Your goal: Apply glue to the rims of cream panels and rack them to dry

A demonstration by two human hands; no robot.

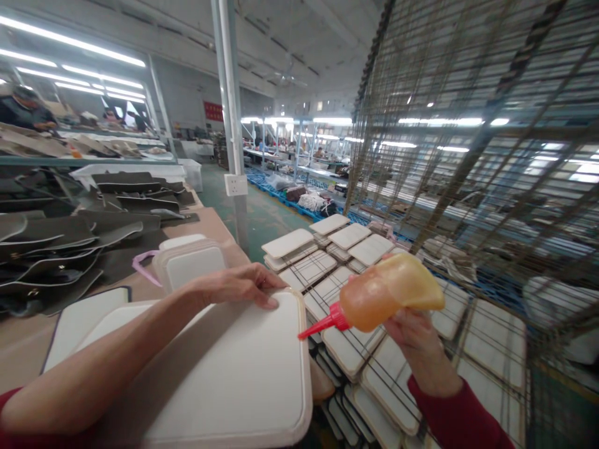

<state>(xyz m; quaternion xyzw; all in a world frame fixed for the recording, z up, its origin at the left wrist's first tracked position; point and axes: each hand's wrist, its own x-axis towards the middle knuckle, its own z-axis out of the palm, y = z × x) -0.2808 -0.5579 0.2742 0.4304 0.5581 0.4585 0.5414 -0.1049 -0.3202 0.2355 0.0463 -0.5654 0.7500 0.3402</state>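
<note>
My right hand [412, 330] is wrapped round a squeeze bottle [379, 293] of amber liquid, tilted so its red nozzle [322, 325] points left and down. The nozzle tip is at the right edge of a white rounded panel [234, 374] with a pale border. My left hand [248, 284] grips the far edge of this panel, thumb on top and fingers over the rim. Whether the tip touches the border or hovers just over it, I cannot tell. More white panels [88, 324] lie beneath and to the left.
Wire racks [322, 274] hold several white panels at the right, with a raised wire grid [458, 125] above. Dark flat pieces [107, 231] are heaped on the brown table [215, 227]. A post with a socket [235, 184] stands ahead. A person [28, 115] is at the far left.
</note>
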